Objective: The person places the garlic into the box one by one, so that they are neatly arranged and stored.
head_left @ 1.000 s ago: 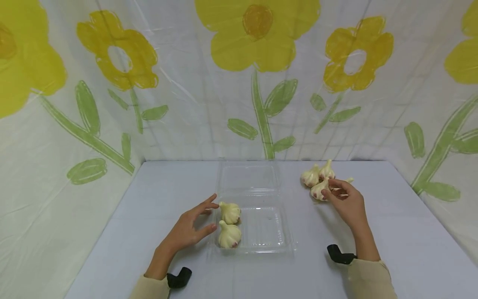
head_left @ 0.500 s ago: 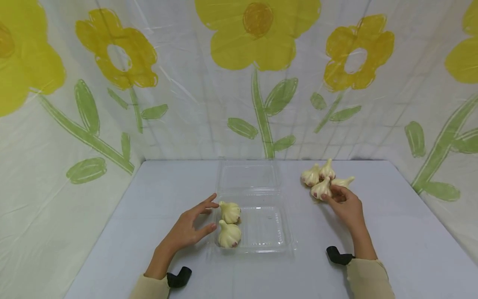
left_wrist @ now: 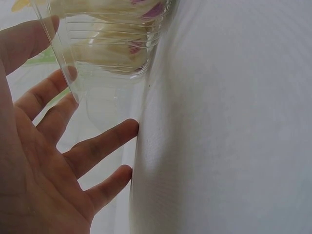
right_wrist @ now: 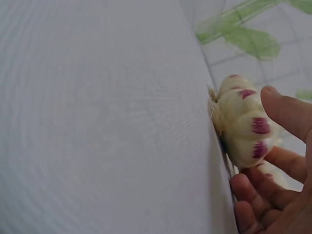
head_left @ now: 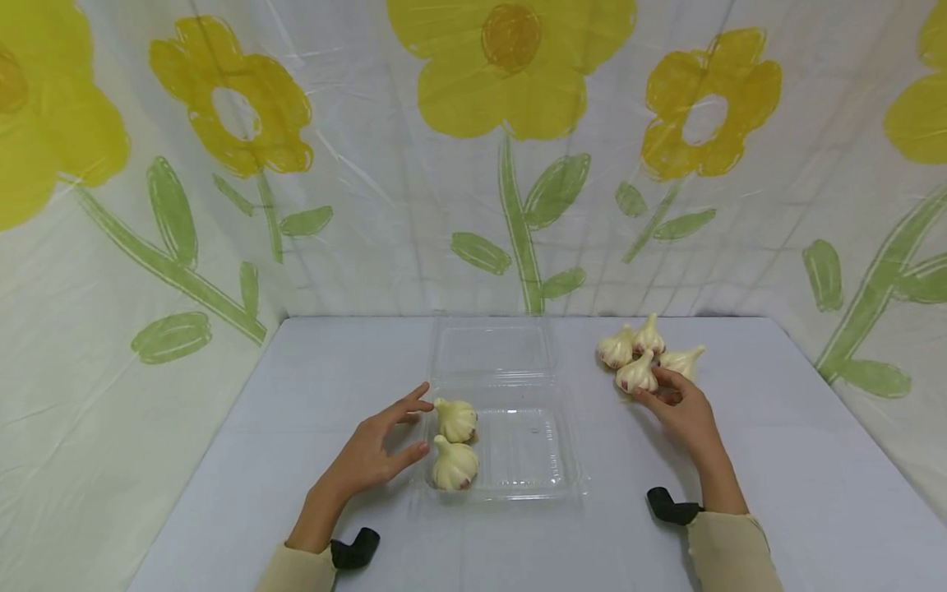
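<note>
On the table's right back, my right hand (head_left: pixel 682 415) has its thumb and fingers around the side of the front garlic bulb (head_left: pixel 636 374). In the right wrist view the purple-streaked bulb (right_wrist: pixel 248 124) lies between the thumb and the fingers, low at the tabletop. My left hand (head_left: pixel 373 448) has its fingers spread at the left edge of a clear plastic clamshell box (head_left: pixel 518 496). Its fingertips overlap the box wall (left_wrist: pixel 63 73) in the left wrist view. Two garlic bulbs, a rear one (head_left: pixel 456 420) and a front one (head_left: pixel 455 465), sit along the box's left side.
Behind the gripped bulb lie a left bulb (head_left: pixel 615 349), a back bulb (head_left: pixel 648 337) and a right bulb (head_left: pixel 682 361). The box's lid (head_left: pixel 491 349) lies folded open toward the back of the white table (head_left: pixel 333 353). A flower-printed curtain (head_left: pixel 355 247) hangs behind.
My right hand has shifted slightly left and toward me, from over the right bulb to the side of the front bulb. The right bulb now shows more. My left hand stays put.
</note>
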The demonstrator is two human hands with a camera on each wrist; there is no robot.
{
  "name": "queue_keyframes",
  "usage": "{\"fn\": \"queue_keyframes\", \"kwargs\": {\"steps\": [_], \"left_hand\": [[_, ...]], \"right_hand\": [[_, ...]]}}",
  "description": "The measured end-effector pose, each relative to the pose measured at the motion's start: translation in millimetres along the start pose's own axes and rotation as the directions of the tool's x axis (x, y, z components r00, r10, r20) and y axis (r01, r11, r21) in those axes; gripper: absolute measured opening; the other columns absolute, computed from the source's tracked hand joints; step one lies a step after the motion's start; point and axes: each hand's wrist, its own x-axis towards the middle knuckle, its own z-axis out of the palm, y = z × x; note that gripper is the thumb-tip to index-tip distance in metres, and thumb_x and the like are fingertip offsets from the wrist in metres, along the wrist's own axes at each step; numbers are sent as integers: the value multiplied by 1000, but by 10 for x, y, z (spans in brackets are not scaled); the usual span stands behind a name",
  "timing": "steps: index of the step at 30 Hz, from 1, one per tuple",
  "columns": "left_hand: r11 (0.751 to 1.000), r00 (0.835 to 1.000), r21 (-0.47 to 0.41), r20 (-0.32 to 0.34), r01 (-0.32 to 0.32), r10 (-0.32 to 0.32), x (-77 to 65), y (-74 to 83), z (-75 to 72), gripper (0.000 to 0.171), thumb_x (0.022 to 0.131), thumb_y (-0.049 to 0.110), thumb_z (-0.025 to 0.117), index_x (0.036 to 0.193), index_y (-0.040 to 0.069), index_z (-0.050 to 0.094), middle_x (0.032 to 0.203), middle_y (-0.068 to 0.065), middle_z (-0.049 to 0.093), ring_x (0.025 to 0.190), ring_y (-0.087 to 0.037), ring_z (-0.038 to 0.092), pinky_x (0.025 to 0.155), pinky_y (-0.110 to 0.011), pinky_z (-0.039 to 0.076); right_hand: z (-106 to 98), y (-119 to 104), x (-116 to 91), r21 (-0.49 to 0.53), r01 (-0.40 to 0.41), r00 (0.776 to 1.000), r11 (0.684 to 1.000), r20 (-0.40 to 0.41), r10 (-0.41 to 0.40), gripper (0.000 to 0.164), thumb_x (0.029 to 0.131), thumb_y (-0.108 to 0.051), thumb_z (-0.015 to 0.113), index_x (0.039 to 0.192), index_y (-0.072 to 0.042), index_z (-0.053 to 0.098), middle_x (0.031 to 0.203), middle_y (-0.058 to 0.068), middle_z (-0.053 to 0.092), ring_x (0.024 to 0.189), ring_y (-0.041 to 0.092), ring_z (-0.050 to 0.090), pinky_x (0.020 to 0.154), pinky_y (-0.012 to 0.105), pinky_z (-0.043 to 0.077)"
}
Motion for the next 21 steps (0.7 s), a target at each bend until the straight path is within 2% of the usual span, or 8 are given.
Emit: {"fn": "queue_keyframes", "kwargs": {"steps": [4, 11, 17, 21], "left_hand": [[1000, 1000, 1, 0, 3, -3, -1, -2, 1, 50, 94, 34, 71, 141, 24, 57, 165, 4, 37, 123, -30, 67, 106, -68, 43], [1000, 1000, -14, 6, 15, -15, -8, -1, -2, 49, 94, 32, 72, 140, 20, 58, 165, 3, 37, 123, -32, 66, 107, -68, 42], [1000, 1000, -8, 6, 14, -14, -4, -6, -2, 49, 94, 33, 72, 140, 23, 57, 166, 4, 36, 124, -31, 66, 107, -67, 42], [1000, 1000, -8, 9, 13, -13, 1, -9, -1, 49, 94, 33, 72, 140, 22, 57, 165, 5, 36, 124, -30, 66, 108, -66, 42]], "right_hand": [[7, 12, -2, 4, 9, 1000, 1000, 18, -9, 75, 98, -44, 67, 153, -1, 41, 148, 25, 52, 105, 19, 58, 72, 17, 48], [33, 27, 0, 15, 10, 1000, 1000, 24, -10, 77, 98, -46, 65, 156, -4, 38, 145, 23, 54, 93, 1, 53, 72, 18, 48], [61, 17, 9, 5, 8, 1000, 1000, -16, -8, 74, 98, -45, 66, 154, -4, 41, 144, 25, 56, 95, 7, 56, 69, 19, 48], [66, 13, 14, 1, 11, 1000, 1000, -29, -11, 72, 98, -43, 67, 153, -3, 43, 142, 26, 57, 94, 7, 56, 68, 19, 48]]}}
